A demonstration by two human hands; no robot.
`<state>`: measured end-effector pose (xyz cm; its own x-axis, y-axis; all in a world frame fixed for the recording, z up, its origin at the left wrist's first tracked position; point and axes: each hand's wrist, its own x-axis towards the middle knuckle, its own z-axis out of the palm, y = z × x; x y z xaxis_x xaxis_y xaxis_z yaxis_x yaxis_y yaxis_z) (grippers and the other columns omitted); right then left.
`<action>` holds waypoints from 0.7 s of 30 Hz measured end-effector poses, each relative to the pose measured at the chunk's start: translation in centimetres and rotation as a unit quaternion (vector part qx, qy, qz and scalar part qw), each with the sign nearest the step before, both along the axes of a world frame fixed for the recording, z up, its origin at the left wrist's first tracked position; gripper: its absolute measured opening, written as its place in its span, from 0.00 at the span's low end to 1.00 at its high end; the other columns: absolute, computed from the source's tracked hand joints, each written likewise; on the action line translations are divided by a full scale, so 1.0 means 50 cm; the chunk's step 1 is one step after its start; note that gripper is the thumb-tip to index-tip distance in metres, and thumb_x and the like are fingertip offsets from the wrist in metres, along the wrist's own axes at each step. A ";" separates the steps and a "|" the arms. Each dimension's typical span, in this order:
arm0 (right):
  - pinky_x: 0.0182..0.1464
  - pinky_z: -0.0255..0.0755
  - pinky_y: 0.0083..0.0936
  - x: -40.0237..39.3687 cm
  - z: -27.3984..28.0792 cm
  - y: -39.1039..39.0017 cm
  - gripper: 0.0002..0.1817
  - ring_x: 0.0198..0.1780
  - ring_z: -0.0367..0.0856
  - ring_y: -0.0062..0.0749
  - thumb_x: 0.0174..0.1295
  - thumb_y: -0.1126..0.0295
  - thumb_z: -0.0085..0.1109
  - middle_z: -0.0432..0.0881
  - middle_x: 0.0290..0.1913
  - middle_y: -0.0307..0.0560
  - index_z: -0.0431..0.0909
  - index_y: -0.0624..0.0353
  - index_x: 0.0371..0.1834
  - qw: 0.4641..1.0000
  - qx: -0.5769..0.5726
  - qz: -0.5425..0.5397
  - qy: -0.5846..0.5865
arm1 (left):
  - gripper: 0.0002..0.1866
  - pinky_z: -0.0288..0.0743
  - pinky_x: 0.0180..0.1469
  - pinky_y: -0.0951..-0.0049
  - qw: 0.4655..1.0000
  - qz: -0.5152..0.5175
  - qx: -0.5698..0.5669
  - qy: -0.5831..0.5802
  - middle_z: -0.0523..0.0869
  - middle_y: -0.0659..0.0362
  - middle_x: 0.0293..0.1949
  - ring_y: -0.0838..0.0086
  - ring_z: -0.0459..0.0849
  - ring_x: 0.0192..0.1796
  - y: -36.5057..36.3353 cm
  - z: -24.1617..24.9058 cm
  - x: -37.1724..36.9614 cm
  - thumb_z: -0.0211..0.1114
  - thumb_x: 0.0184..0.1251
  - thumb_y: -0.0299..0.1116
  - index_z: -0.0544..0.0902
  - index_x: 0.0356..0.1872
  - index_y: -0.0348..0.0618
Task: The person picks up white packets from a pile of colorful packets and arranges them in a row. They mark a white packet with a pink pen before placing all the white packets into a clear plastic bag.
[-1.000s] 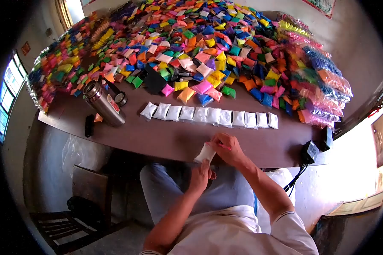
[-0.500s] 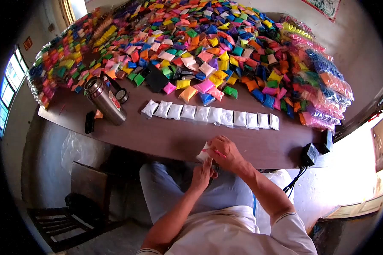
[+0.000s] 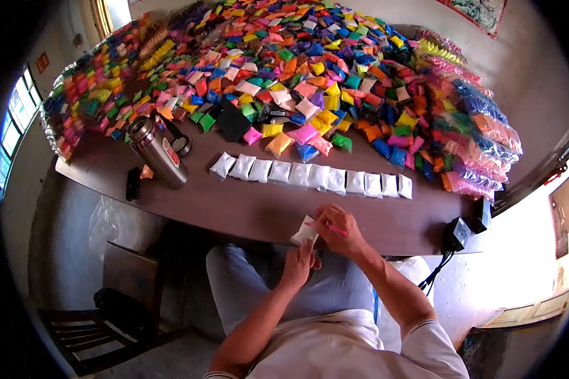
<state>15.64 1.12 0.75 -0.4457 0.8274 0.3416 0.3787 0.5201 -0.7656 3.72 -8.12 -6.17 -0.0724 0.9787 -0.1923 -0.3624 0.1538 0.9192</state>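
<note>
Left hand (image 3: pixel 299 262) and right hand (image 3: pixel 336 230) hold a white packet (image 3: pixel 304 232) at the surface (image 3: pixel 246 205) edge; right also grips a pink pen (image 3: pixel 330 227). Row of white packets (image 3: pixel 313 177) beyond, flask (image 3: pixel 156 151) left.

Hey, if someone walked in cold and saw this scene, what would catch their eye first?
The huge heap of colourful packets covering the far half of the table. Then the neat row of white packets in front of it, and the hands, left and right, holding one white packet at the near edge.

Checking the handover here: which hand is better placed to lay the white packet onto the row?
Probably the right hand: it grips the white packet nearest the row of white packets; the left hand sits below.
</note>
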 end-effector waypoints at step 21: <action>0.37 0.74 0.35 0.021 -0.025 -0.038 0.05 0.40 0.79 0.47 0.54 0.75 0.63 0.80 0.39 0.52 0.75 0.62 0.28 0.997 0.068 0.033 0.025 | 0.31 0.69 0.25 0.71 1.000 -0.010 -0.003 0.021 0.67 0.61 0.13 0.74 0.74 0.18 -0.009 0.008 0.005 0.46 0.76 0.52 0.68 0.15 0.40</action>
